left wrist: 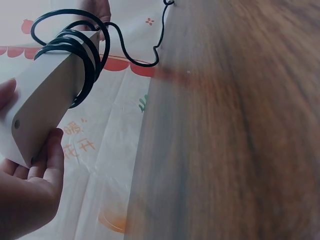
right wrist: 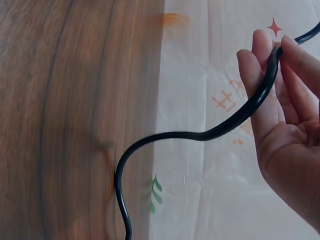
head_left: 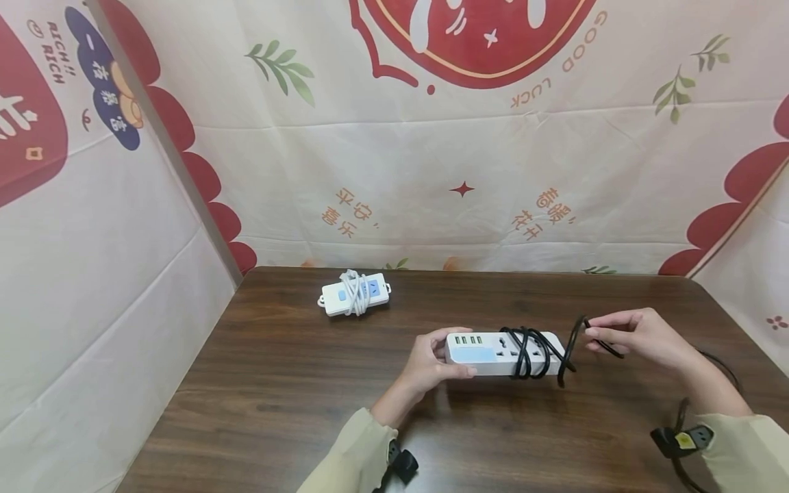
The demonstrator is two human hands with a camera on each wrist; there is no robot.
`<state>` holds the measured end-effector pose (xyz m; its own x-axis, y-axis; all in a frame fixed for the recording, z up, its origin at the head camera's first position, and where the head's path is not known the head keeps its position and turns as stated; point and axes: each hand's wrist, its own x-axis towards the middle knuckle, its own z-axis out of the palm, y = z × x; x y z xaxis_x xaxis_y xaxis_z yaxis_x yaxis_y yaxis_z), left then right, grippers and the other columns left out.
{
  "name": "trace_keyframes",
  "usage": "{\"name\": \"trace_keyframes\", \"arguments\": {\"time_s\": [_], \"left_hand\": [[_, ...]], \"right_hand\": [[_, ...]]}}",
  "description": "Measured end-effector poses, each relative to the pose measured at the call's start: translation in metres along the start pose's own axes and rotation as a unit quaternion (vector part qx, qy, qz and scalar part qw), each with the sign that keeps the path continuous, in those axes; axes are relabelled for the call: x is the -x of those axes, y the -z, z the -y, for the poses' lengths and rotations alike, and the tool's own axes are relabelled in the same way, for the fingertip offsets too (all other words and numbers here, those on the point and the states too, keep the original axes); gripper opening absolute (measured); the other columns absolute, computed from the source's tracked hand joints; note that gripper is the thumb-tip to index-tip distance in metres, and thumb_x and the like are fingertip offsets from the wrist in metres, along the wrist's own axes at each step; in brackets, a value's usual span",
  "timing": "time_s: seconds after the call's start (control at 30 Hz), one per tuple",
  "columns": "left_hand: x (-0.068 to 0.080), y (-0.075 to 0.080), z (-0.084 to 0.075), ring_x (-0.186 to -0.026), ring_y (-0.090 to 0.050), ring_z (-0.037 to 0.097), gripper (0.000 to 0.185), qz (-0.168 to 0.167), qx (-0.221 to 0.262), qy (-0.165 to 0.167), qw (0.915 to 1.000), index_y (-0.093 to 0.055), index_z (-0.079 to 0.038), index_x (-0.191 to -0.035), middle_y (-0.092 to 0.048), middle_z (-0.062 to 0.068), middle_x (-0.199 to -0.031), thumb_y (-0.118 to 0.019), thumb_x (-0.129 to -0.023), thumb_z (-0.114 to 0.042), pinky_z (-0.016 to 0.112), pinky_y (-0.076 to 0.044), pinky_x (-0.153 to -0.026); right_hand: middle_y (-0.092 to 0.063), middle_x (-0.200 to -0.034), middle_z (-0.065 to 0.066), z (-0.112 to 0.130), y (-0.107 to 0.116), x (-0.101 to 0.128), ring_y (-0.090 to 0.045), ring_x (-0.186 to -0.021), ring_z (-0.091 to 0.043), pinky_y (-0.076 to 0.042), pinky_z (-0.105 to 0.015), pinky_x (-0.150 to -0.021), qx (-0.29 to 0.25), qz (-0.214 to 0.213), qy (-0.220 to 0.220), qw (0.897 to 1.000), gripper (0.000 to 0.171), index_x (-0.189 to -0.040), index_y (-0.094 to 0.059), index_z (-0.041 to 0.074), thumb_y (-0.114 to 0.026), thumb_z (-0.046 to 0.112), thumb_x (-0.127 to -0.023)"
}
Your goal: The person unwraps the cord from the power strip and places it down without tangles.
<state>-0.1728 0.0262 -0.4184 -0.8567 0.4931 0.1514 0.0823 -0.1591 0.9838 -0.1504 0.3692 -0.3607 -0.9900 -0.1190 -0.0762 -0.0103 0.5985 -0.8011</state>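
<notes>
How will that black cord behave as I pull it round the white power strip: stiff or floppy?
The black cord probably handles as floppy but springy: it sags in loose curves between the right hand and the white power strip. The loops already wound look slack, so they may slip off unless tensioned. The left hand grips the strip, which should steady it.

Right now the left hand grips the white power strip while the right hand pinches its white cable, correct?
Not quite: the cable wound round the white power strip is black, not white, as the head view shows. The left hand grips the strip; the right hand pinches the cable.
</notes>
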Motion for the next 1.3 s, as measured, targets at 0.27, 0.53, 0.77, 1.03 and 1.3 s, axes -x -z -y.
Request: {"name": "trace_keyframes", "arguments": {"time_s": [0.27, 0.53, 0.77, 1.03, 1.3], "left_hand": [[0.009, -0.003, -0.022, -0.082, -0.062, 0.007, 0.053, -0.019, -0.007, -0.001, 0.9998, -0.055, 0.008, -0.117, -0.062, 0.023, -0.107, -0.069, -0.066, 0.013, 0.021, -0.050, -0.072], [0.010, -0.003, -0.023, -0.083, -0.062, 0.008, 0.053, -0.023, -0.002, 0.000, 0.9997, -0.055, 0.007, -0.117, -0.062, 0.022, -0.108, -0.069, -0.066, 0.012, 0.022, -0.050, -0.073], [0.005, -0.001, -0.013, -0.086, -0.062, 0.010, 0.053, -0.026, 0.004, 0.003, 0.9996, -0.055, 0.006, -0.117, -0.062, 0.019, -0.108, -0.070, -0.067, 0.011, 0.023, -0.051, -0.074], [-0.001, 0.001, 0.004, -0.086, -0.062, 0.009, 0.054, -0.032, 0.008, -0.005, 0.9995, -0.057, 0.001, -0.118, -0.063, 0.017, -0.109, -0.072, -0.067, 0.010, 0.022, -0.050, -0.073], [0.000, 0.000, 0.001, -0.087, -0.062, 0.010, 0.054, -0.033, 0.010, -0.008, 0.9994, -0.057, 0.002, -0.118, -0.063, 0.017, -0.109, -0.071, -0.067, 0.011, 0.023, -0.051, -0.074]], "right_hand": [[-0.070, -0.084, -0.011, -0.010, 0.005, 0.010, -0.067, -0.076, -0.015, -0.048, -0.017, -0.066, -0.033, 0.013, -0.011, 0.999, 0.023, -0.103, -0.065, -0.001, -0.061, 0.016, -0.087], [-0.070, -0.081, -0.008, -0.026, 0.010, 0.016, -0.067, -0.073, -0.013, -0.051, -0.021, -0.063, -0.075, 0.052, 0.041, 0.995, 0.021, -0.093, -0.070, 0.018, -0.056, 0.003, -0.088], [-0.070, -0.082, -0.009, -0.038, 0.018, 0.023, -0.067, -0.074, -0.016, -0.050, -0.019, -0.063, -0.041, 0.062, 0.034, 0.997, 0.016, -0.097, -0.069, 0.006, -0.055, 0.005, -0.089], [-0.070, -0.079, -0.009, -0.054, 0.025, 0.032, -0.067, -0.073, -0.012, -0.048, -0.023, -0.056, -0.030, 0.068, 0.062, 0.995, 0.020, -0.097, -0.070, 0.008, -0.053, 0.002, -0.089], [-0.071, -0.082, -0.003, -0.070, 0.030, 0.033, -0.066, -0.074, -0.010, -0.051, -0.022, -0.060, -0.041, 0.099, 0.068, 0.992, 0.035, -0.097, -0.070, 0.025, -0.050, -0.003, -0.089]]}}
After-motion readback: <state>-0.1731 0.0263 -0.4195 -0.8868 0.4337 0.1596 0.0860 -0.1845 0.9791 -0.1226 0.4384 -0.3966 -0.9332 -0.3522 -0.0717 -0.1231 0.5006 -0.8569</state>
